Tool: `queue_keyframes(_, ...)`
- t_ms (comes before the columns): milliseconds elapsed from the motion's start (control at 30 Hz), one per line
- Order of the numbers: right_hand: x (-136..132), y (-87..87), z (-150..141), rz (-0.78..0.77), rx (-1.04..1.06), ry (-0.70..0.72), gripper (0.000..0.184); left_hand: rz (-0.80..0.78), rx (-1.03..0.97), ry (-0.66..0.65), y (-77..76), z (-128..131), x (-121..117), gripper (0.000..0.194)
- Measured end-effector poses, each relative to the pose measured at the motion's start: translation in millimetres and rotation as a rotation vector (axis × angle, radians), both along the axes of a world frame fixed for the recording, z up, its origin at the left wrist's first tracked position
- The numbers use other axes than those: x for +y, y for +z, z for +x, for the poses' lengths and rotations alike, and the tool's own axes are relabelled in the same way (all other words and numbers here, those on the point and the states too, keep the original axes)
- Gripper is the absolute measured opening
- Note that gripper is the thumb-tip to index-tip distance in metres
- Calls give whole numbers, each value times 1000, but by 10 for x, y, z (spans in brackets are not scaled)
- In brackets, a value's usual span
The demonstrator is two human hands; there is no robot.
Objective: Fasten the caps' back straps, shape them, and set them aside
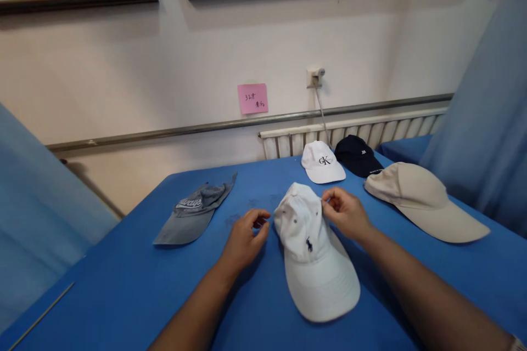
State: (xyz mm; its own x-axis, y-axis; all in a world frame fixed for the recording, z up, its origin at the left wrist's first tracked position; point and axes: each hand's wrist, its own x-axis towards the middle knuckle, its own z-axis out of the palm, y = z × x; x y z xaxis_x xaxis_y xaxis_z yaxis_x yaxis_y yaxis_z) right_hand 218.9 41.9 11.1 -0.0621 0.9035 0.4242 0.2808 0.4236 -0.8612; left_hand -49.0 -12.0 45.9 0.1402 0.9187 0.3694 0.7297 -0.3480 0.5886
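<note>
A white baseball cap (302, 230) with a small dark horse-rider emblem lies on the blue-covered table in front of me, its brim toward me. At the cap's right side, my right hand (343, 211) pinches the edge of the crown between thumb and fingers. My left hand (247, 236) is just left of the crown, its fingers bent and apart from the thumb, holding nothing. Left of that hand rests a grey cap (193, 214) with white lettering, its crown slumped. A large beige cap (424, 197) lies to the right of my right hand.
Toward the back stand a white cap (321, 162) with black letters and a navy cap (357, 154). Behind the blue table (123, 285) are a radiator (284, 144) and a metal rail (185, 130). Blue curtains (37, 214) hang at both sides. A thin stick (41, 316) lies at lower left.
</note>
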Motion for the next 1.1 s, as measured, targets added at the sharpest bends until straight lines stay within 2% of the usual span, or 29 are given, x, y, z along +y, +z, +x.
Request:
queue_keyframes(200, 513, -31, 550, -90, 132, -166, 24, -152, 52, -96, -237, 28, 79, 17)
queue_keyframes(333, 746, -36, 854, -122, 141, -227, 26, -244, 53, -163, -362, 20, 162, 16)
queue_keyframes(600, 944, 112, 1427, -143, 143, -284, 12, -283, 34, -184, -392, -42, 239, 19)
queue_keyframes(733, 872, 62, 1481, -165, 200, -321, 8, -295, 39, -183, -387, -44, 237, 19)
queue_keyframes(933, 706, -73, 1411, -197, 332, -365, 12, -292, 27, -190, -384, -42, 240, 20)
queue_keyframes(1100, 679, -63, 1362, -197, 380, -341, 17, -342, 49, -174, -413, -55, 258, 21)
